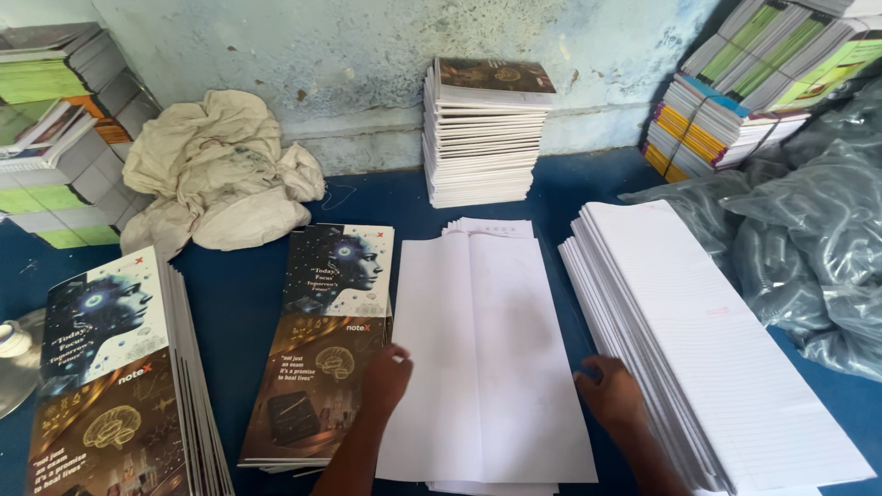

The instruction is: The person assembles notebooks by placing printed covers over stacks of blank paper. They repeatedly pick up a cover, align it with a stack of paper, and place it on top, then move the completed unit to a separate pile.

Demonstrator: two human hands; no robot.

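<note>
My left hand (pixel 384 378) rests with fingers curled on the left edge of a white paper sheet stack (pixel 487 349) in the middle of the blue table (pixel 239 285). My right hand (pixel 608 390) presses on the right edge of the same sheets, next to a tall stack of lined white paper (pixel 707 340). A small pile of printed dark notebook covers (pixel 322 340) lies just left of my left hand. Neither hand visibly grips anything.
A larger pile of the same covers (pixel 110 386) sits at the front left. A stack of finished notebooks (pixel 482 133) stands against the wall. A crumpled cream cloth (pixel 220 170), bundled book stacks (pixel 726 101) and grey plastic bags (pixel 808 239) ring the table.
</note>
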